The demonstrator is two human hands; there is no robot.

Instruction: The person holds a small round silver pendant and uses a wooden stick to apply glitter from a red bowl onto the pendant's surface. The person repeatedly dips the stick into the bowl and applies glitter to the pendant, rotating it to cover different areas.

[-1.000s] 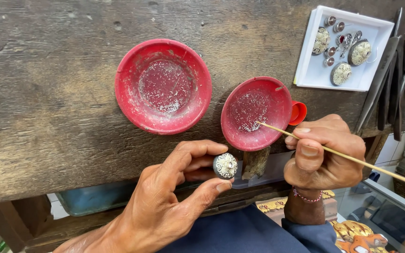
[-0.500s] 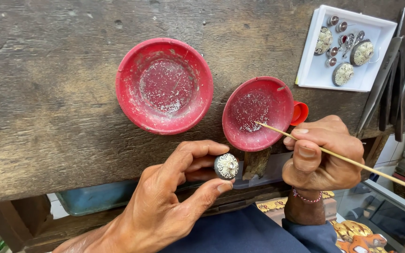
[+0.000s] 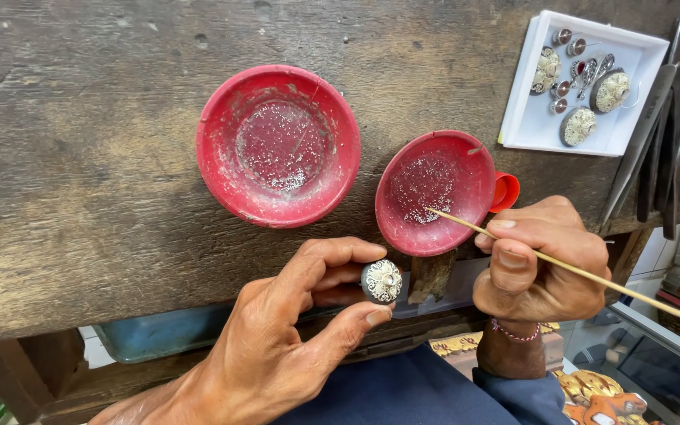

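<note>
Left hand (image 3: 277, 346): grip pinching a small round ornament (image 3: 382, 281), thumb under, index finger over the top. Its pale filigree face points up at the camera. It sits just off the near edge of the tabletop (image 3: 80, 197), in front of a wooden peg (image 3: 431, 275) that sticks out from that edge.

Right hand (image 3: 541, 264): grip pressed together around a thin wooden stick (image 3: 560, 266), pen-style, thumb and fingers clamped near the front third. The stick's long axis runs from lower right, past the hand, to upper left. Its tip rests inside the smaller red bowl (image 3: 438, 193), among fine silvery granules (image 3: 423, 212) on the bowl floor.

Key relation: the ornament lies left of and slightly below the stick tip, near it but apart, with the bowl's near rim between them. The right hand is the one nearer the bowl; the left hand is nearer the ornament, and already holding it. The two hands are close, not touching.

Further out: a larger red bowl (image 3: 279, 145) up and left, also dusted with granules, standing apart from the small one. An orange cap (image 3: 505, 191) peeks from behind the small bowl's right rim. A white tray (image 3: 529, 130) at top right holds more ornaments and small metal settings. Dark metal hand tools (image 3: 655, 126) lie just right of the tray.
</note>
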